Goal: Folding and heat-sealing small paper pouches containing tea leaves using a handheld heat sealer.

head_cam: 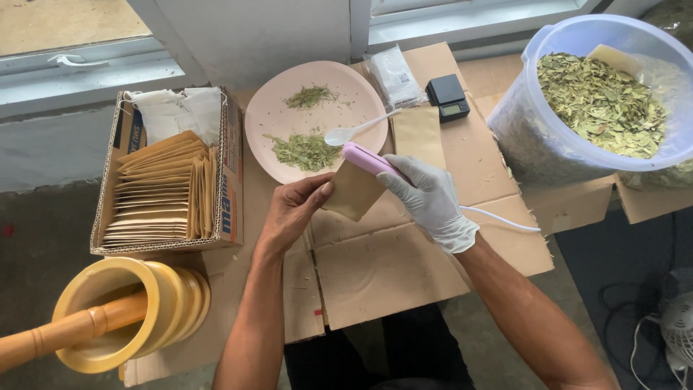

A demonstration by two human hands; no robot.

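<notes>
- A small brown paper pouch is held above flattened cardboard sheets on the floor, just in front of a pale pink plate.
- The left hand, bare, pinches the pouch's left edge between thumb and fingertips.
- The right hand, in a white glove, has its fingers wrapped tight round a pink handheld sealer clamped across the pouch's top edge; a white cord trails off to the right.
- On the plate lie two small heaps of dried green leaf and a white plastic spoon; just beyond it lie a clear packet and a small black scale.
- To the right stands a large translucent tub full of dried leaves; to the left, a cardboard box of stacked brown pouches, and nearer the person a yellow mortar with a wooden pestle.
- Risk, as I judge it: the sealer sits at a slant, so the seam could run crooked or leave a gap; the bare fingertips are close to the jaws; the trailing cord could catch on the cardboard edge.
- Hard to make out: whether the pouch is filled, how far the sealer's jaws bite, and the pouch's far corner behind the glove. The tub and pestle are cut off by the frame.
</notes>
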